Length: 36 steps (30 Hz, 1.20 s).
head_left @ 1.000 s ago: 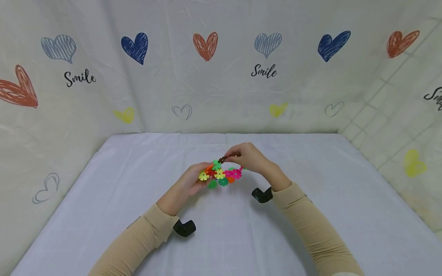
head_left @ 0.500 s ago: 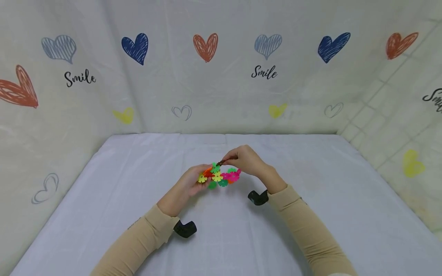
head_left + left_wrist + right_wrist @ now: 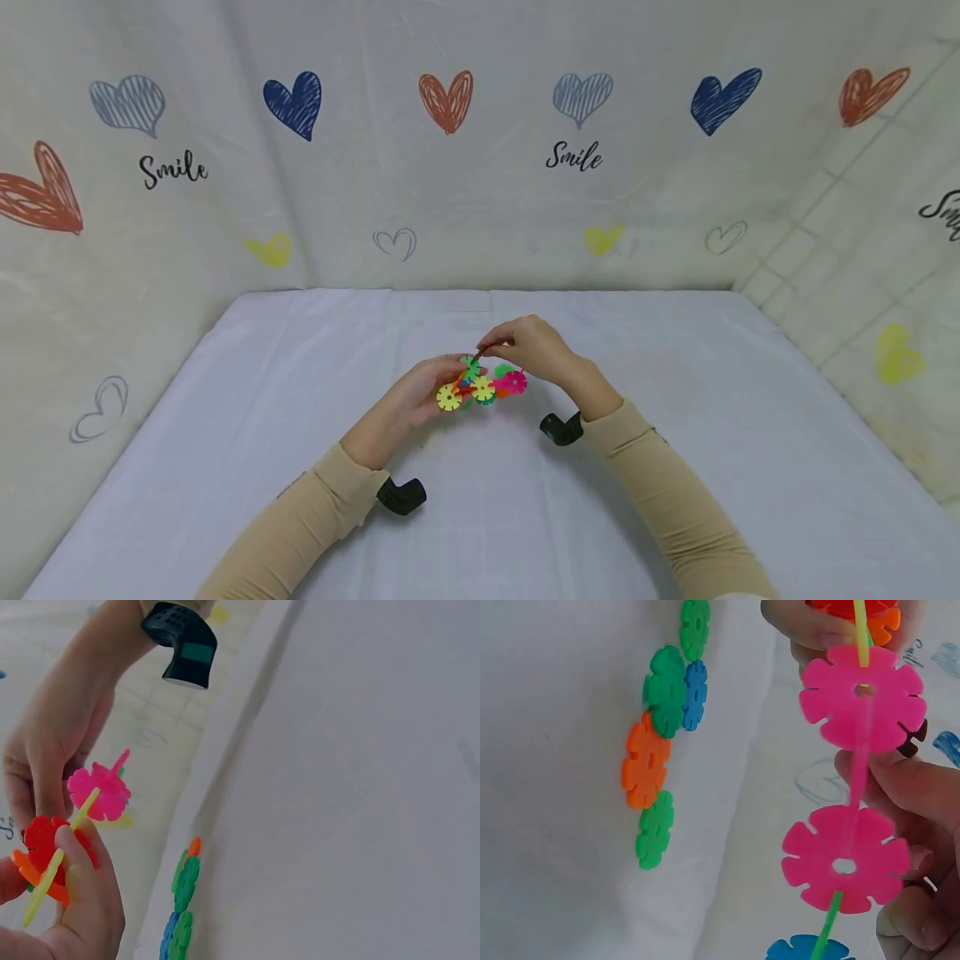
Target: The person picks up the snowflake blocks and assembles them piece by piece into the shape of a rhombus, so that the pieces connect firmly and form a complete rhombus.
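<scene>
My left hand point(image 3: 420, 390) grips a cluster of joined, notched flower-shaped plastic discs above the table. Yellow disc point(image 3: 449, 397), green disc point(image 3: 470, 367) and pink disc point(image 3: 514, 382) stand out in the head view. In the left wrist view, the thumb presses beside a red disc point(image 3: 43, 838). My right hand point(image 3: 536, 346) pinches a brown disc point(image 3: 913, 741) at the top of the green disc; whether their slots interlock I cannot tell. The right wrist view shows linked pink discs point(image 3: 845, 862) hanging in front of the right fingers, with a blue disc point(image 3: 810, 949) below.
Below the hands, several green, blue and orange discs point(image 3: 646, 761) appear to lie overlapping on the white cloth point(image 3: 480, 533). A curtain point(image 3: 495, 192) printed with hearts rises behind the table. Dark wrist cameras point(image 3: 402, 497) jut inward from both sleeves.
The right hand has come slightly left and down, bringing the brown disc against the green one. The left hand has turned the cluster, so its yellow discs face the head camera more and sit lower.
</scene>
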Available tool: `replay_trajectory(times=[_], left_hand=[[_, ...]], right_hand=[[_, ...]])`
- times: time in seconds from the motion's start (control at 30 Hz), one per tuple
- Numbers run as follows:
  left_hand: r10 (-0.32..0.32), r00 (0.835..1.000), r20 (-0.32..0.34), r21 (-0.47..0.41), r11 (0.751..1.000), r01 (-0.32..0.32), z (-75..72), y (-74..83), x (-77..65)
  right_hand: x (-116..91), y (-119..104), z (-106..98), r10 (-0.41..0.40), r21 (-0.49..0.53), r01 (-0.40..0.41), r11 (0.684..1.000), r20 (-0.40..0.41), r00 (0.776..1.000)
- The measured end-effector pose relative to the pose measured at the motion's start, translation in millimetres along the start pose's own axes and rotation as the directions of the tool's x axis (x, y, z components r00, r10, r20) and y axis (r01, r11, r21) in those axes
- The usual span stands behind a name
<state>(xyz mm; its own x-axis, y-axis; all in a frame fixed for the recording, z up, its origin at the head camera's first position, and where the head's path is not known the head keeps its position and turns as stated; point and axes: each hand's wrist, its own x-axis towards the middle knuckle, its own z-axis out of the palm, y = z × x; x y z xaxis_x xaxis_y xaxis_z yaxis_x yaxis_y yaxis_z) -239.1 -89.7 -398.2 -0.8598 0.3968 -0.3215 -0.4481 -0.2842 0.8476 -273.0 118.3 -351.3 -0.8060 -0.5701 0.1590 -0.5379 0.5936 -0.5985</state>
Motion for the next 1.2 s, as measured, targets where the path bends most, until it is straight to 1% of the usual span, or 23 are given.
replay_trajectory(times=[0.07,0.13,0.3,0.37,0.47,0.53,0.6,0.7,0.8,0.87,0.97,1.03,1.1,1.13,1.2], left_hand=[[-0.002,1.000,0.026,0.006,1.000,0.001,-0.3,-0.2,-0.3],[-0.004,0.999,0.038,0.013,1.000,0.004,-0.7,-0.3,-1.3],[-0.008,1.000,0.025,0.002,1.000,0.008,-1.4,-1.5,-1.9],[-0.010,1.000,0.006,-0.013,1.000,0.010,-1.4,-1.9,-2.7],[-0.002,1.000,-0.019,-0.034,0.999,0.002,-1.6,-1.6,-4.3],[0.005,0.999,-0.039,-0.061,0.998,-0.007,-1.9,-0.6,-5.4],[0.017,0.998,-0.063,-0.096,0.995,-0.023,-2.8,1.2,-6.0],[0.023,0.992,-0.124,-0.167,0.985,-0.044,-4.9,4.5,-6.7],[0.027,0.978,-0.206,-0.207,0.976,-0.071,-7.2,7.3,-6.9],[0.037,0.972,-0.233,-0.208,0.974,-0.088,-8.4,9.1,-6.8],[0.049,0.964,-0.260,-0.192,0.976,-0.102,-9.7,10.9,-7.0],[0.057,0.964,-0.258,-0.185,0.977,-0.107,-10.7,11.2,-6.8],[0.068,0.965,-0.255,-0.177,0.977,-0.115,-11.7,11.0,-6.6],[0.075,0.965,-0.251,-0.177,0.977,-0.122,-12.1,10.8,-6.4],[0.088,0.966,-0.242,-0.183,0.974,-0.135,-12.8,10.6,-6.4]], right_hand=[[0,-2,0,-0.002,0.000,0.002,1.000,0.003,1.000],[-1,-4,-2,-0.005,-0.001,0.005,1.000,-0.006,1.000],[-4,-9,-7,0.034,0.024,-0.032,0.999,-0.069,0.997],[-6,-10,-9,0.052,0.054,-0.047,0.997,-0.085,0.995],[-10,-11,-13,0.055,0.088,-0.045,0.995,-0.111,0.992],[-14,-8,-15,0.056,0.104,-0.041,0.994,-0.149,0.987],[-17,-5,-17,0.069,0.112,-0.047,0.993,-0.203,0.977],[-21,4,-20,0.109,0.141,-0.072,0.987,-0.277,0.955],[-24,15,-23,0.160,0.197,-0.103,0.975,-0.301,0.940],[-25,23,-24,0.196,0.244,-0.129,0.961,-0.277,0.941],[-24,37,-22,0.253,0.307,-0.189,0.933,-0.188,0.949],[-22,45,-19,0.283,0.309,-0.239,0.921,-0.106,0.953],[-18,51,-16,0.305,0.290,-0.289,0.912,-0.011,0.952],[-16,53,-14,0.310,0.269,-0.307,0.913,0.034,0.950],[-12,56,-11,0.327,0.227,-0.344,0.911,0.113,0.938]])
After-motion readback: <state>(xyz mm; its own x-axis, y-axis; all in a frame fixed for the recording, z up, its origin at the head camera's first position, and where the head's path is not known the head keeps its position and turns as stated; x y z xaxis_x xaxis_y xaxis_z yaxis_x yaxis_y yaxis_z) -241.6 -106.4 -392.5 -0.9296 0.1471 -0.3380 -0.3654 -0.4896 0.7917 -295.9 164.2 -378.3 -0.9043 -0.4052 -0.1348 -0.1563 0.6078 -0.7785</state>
